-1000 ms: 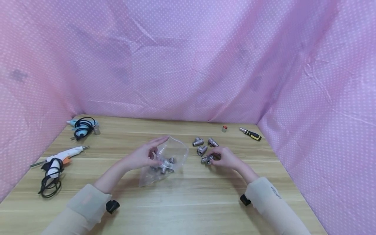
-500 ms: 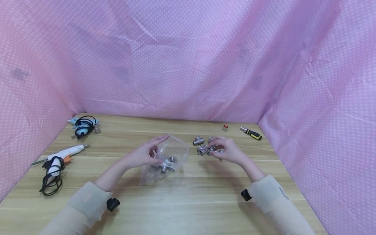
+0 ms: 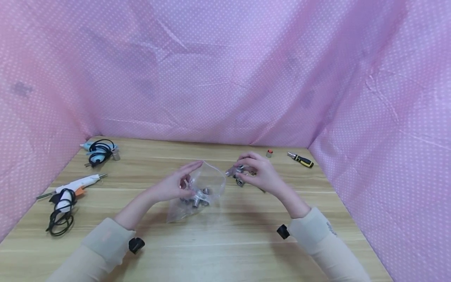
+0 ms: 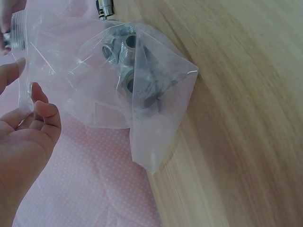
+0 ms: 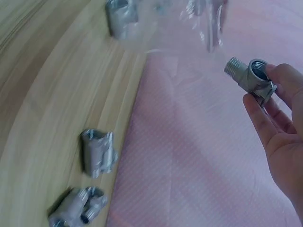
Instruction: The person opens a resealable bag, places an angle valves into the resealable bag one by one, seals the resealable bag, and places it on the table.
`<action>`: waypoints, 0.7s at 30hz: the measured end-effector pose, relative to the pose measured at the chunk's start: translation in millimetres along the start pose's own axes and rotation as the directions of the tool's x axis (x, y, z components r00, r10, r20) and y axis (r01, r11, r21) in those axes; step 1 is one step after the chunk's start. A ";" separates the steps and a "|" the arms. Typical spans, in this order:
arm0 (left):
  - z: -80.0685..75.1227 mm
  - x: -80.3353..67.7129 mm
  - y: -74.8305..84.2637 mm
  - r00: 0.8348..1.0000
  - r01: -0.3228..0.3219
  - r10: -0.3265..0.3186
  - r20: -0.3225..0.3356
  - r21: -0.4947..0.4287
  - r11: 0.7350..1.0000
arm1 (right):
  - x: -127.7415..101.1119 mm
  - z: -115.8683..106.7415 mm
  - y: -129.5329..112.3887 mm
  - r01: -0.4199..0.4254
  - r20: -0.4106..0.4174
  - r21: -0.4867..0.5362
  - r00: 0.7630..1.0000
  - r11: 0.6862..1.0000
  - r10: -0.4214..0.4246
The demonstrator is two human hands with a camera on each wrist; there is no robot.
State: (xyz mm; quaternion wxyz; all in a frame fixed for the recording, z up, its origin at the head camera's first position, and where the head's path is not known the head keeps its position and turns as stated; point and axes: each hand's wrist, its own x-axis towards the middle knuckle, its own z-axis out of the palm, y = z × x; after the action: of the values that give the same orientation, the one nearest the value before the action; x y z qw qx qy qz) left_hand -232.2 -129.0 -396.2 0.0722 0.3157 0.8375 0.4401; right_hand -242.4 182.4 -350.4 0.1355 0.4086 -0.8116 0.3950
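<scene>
My left hand point(image 3: 183, 183) pinches the mouth edge of a clear plastic bag point(image 3: 206, 188) and holds it open above the wooden table point(image 3: 225, 243). Several silver tee pipe fittings point(image 4: 120, 54) lie inside the bag point(image 4: 151, 123), whose edge sits between the thumb and fingers of the left hand point(image 4: 31, 97). My right hand point(image 3: 246, 169) grips one silver tee fitting point(image 3: 233, 171) in the air just right of the bag's mouth. The right wrist view shows this fitting point(image 5: 247, 75) pinched at the fingertips of the right hand point(image 5: 262, 92). Loose fittings point(image 5: 98, 152) lie on the table below.
A white hot glue gun point(image 3: 72, 187) with a black cord lies at the left. Behind it are a blue tool with a coiled cord point(image 3: 98, 150) and a small silver cylinder point(image 3: 116, 155). A yellow-black screwdriver point(image 3: 301, 160) and a red-capped piece point(image 3: 269, 153) lie at the back right. Pink dotted cloth walls the table.
My right hand lifted a fitting off the table and carried it up and left toward the bag's mouth. The left hand and the bag stayed put.
</scene>
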 end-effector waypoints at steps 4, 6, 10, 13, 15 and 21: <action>0.1 0.3 0.3 1.000 0.008 -0.008 0.002 -0.004 1.000 | 9.9 10.1 -9.7 0.012 -0.022 0.077 1.000 0.997 -0.011; -0.3 0.4 1.2 1.000 0.008 -0.007 0.003 -0.007 1.000 | 13.7 15.9 -12.5 -0.003 -0.009 0.098 1.000 0.995 0.004; -0.7 0.9 3.0 1.000 0.006 -0.006 0.001 -0.005 1.000 | 19.5 28.8 -12.6 0.008 0.049 0.052 0.999 0.999 -0.010; -0.4 1.9 3.0 1.000 0.011 -0.011 0.003 0.001 1.000 | 21.8 37.8 -7.7 0.060 0.060 -0.033 0.997 0.998 -0.058; -0.4 2.4 2.4 1.000 0.015 -0.015 0.006 0.001 1.000 | 22.6 42.5 -3.9 0.094 0.053 -0.095 0.995 0.991 -0.089; -0.4 3.0 1.8 1.000 0.019 -0.019 0.014 -0.008 1.000 | 21.2 53.8 5.3 0.133 0.048 -0.175 0.991 0.976 -0.126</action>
State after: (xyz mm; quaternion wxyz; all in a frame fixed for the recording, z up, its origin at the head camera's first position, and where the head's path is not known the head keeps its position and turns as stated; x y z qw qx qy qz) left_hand -233.9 -126.7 -394.1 0.0833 0.3105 0.8381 0.4408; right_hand -254.3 132.0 -376.7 0.1819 0.4541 -0.8177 0.3036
